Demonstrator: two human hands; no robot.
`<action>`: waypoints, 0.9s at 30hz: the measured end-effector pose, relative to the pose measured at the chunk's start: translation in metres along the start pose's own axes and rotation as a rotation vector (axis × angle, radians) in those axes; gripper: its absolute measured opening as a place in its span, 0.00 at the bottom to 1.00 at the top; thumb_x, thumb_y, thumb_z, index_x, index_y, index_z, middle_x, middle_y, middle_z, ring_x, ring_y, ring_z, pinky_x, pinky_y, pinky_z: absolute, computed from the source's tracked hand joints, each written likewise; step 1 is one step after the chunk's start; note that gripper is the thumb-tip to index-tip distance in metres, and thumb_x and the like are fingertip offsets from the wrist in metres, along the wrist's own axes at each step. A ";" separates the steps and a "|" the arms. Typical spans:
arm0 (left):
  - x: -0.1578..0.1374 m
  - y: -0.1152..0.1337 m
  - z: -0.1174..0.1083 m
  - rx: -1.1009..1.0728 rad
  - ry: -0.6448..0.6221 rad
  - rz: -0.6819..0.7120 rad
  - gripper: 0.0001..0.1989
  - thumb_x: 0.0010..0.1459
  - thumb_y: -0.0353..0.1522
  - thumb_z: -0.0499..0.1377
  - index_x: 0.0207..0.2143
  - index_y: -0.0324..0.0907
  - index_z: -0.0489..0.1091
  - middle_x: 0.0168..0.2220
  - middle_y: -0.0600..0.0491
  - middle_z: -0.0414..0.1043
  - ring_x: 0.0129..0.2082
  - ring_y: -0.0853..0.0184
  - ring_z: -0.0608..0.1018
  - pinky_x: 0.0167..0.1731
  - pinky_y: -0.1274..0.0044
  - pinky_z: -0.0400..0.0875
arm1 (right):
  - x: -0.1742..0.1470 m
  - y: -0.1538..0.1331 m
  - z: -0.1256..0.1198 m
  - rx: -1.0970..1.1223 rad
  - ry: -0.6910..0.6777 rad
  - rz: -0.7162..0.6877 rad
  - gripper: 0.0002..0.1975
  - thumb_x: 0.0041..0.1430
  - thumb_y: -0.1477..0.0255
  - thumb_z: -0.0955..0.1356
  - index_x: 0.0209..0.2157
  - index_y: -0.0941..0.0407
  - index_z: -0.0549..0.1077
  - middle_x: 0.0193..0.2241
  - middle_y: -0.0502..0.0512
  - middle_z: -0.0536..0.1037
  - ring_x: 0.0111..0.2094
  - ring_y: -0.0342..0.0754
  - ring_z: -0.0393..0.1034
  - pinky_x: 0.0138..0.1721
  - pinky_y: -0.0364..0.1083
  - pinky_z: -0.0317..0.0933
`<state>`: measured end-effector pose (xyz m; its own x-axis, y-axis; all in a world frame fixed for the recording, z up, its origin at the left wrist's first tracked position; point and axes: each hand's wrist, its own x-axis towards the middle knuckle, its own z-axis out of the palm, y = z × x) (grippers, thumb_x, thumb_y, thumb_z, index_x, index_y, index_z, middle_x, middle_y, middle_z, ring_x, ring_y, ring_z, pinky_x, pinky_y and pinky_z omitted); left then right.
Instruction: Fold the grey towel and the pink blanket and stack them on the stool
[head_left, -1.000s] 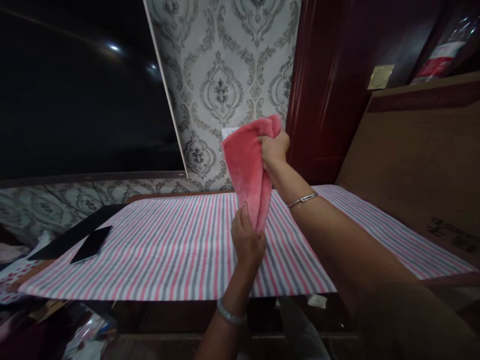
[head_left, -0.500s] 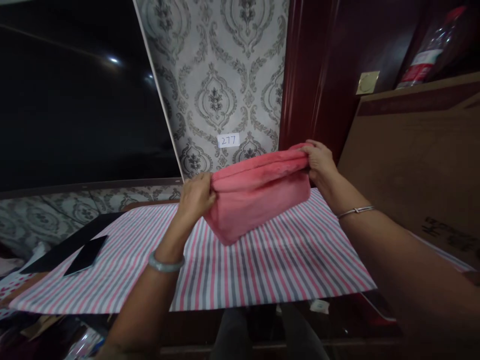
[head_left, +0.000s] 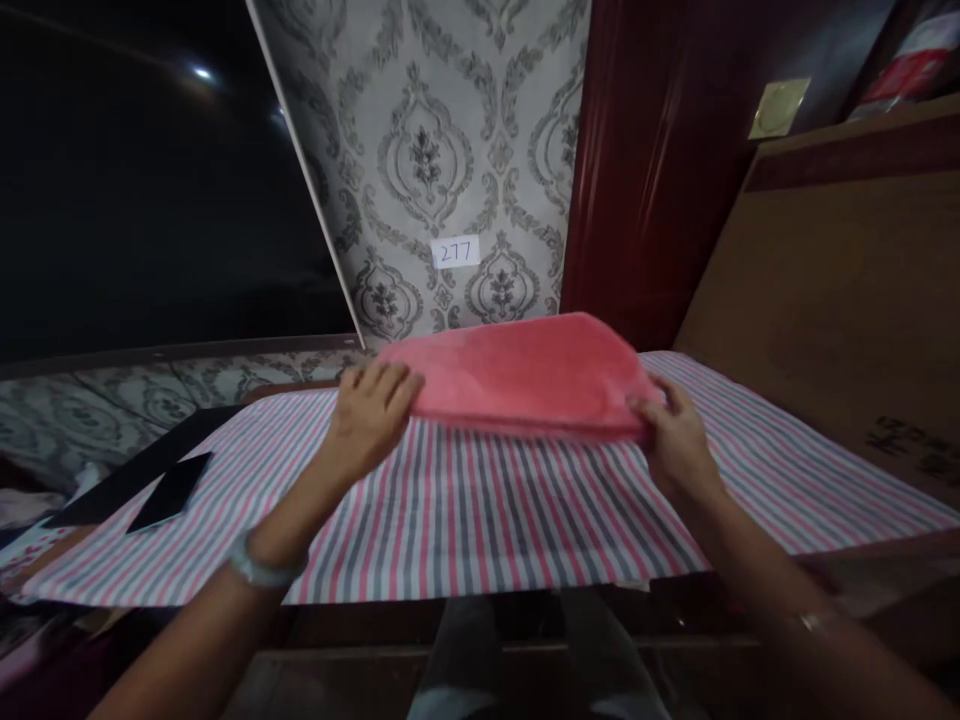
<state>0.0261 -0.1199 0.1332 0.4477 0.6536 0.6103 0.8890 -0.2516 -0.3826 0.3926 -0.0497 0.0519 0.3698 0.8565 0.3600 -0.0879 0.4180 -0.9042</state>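
A pink cloth, folded with its layers showing along the near edge, stretches between my two hands over the striped tablecloth. My left hand grips its left end, the fingers on top and the thumb hidden. At the right end, my right hand pinches the near corner with the thumb above. The cloth looks nearly flat, and I cannot tell whether its far edge touches the table.
A black phone lies at the table's left. A large dark screen stands behind it. On the right is a cardboard box with a bottle on top. A paper label is on the wall.
The pink cloth has gone from hanging down between my raised hands to lying out nearly level. My right hand has come down, and the near edge is now held.
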 end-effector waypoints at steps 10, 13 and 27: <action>-0.130 0.055 0.074 -0.190 -0.259 -0.015 0.23 0.56 0.23 0.53 0.53 0.40 0.72 0.55 0.40 0.74 0.56 0.52 0.73 0.51 0.61 0.67 | -0.091 0.060 -0.047 -0.091 -0.183 0.511 0.42 0.38 0.60 0.75 0.57 0.53 0.65 0.27 0.47 0.76 0.29 0.50 0.75 0.31 0.47 0.69; -0.133 0.053 0.066 -0.261 -0.239 -0.052 0.24 0.55 0.25 0.53 0.55 0.41 0.72 0.56 0.40 0.73 0.57 0.52 0.72 0.51 0.61 0.67 | -0.089 0.062 -0.053 -0.091 -0.209 0.520 0.41 0.40 0.58 0.75 0.58 0.53 0.65 0.33 0.52 0.79 0.34 0.53 0.77 0.37 0.50 0.71; -0.001 0.070 0.086 -0.288 -0.311 -0.316 0.34 0.65 0.41 0.49 0.69 0.33 0.53 0.71 0.37 0.47 0.71 0.50 0.50 0.67 0.52 0.44 | -0.026 0.019 0.069 -0.832 -0.536 -0.386 0.34 0.66 0.60 0.57 0.70 0.59 0.53 0.69 0.64 0.56 0.70 0.57 0.47 0.67 0.61 0.46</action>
<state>0.0799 -0.0768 0.0466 0.1425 0.8993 0.4134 0.9861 -0.1652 0.0196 0.3175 -0.0429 0.0412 -0.2364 0.8164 0.5269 0.6839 0.5250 -0.5067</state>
